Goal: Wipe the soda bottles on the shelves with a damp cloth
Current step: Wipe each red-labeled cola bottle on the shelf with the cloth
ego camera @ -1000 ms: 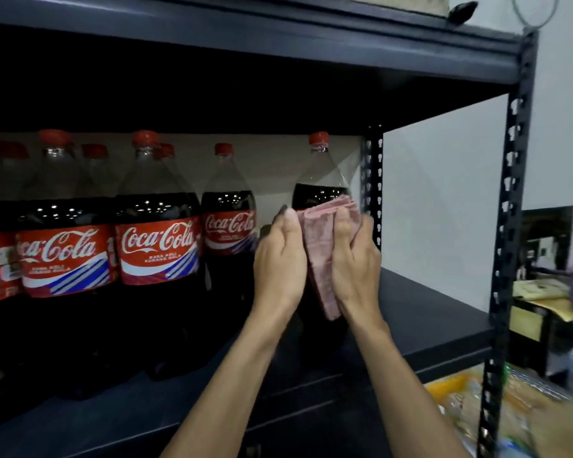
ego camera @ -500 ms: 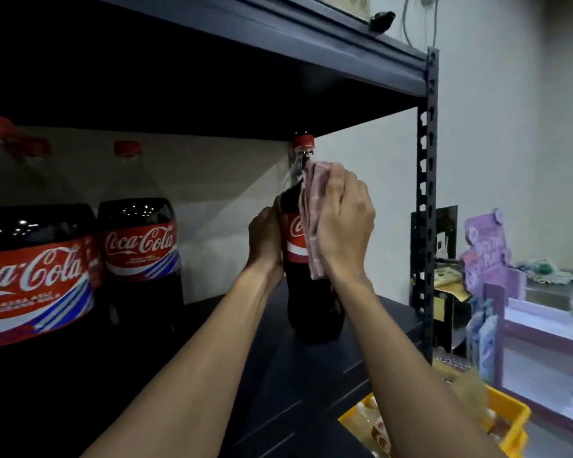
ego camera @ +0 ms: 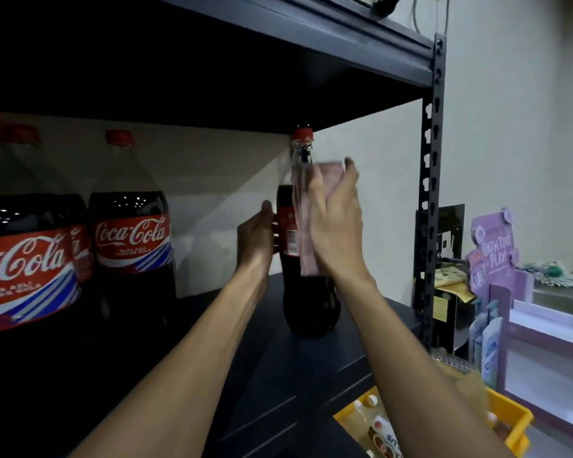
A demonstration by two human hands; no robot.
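On the shelf (ego camera: 311, 375), nr its R end, the soda bottle (ego camera: 308, 292) is stood upright, long axis vertical. It is gripped at label ht by the left hand (ego camera: 255, 236). The cloth (ego camera: 303, 209) is clutched and pressed vs. its shoulder by the right hand (ego camera: 336, 226), cap (ego camera: 302, 133) just above.

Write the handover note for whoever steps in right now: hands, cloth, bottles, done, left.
Left hand grips the red-capped dark plastic cola bottle at its label, upright on the dark metal shelf.
Right hand holds the folded pink cloth against its upper side.
Done: this bottle is mid-wipe.
Left: finish it; then the red-labelled cola bottles further left; wiped or not, cannot tell.
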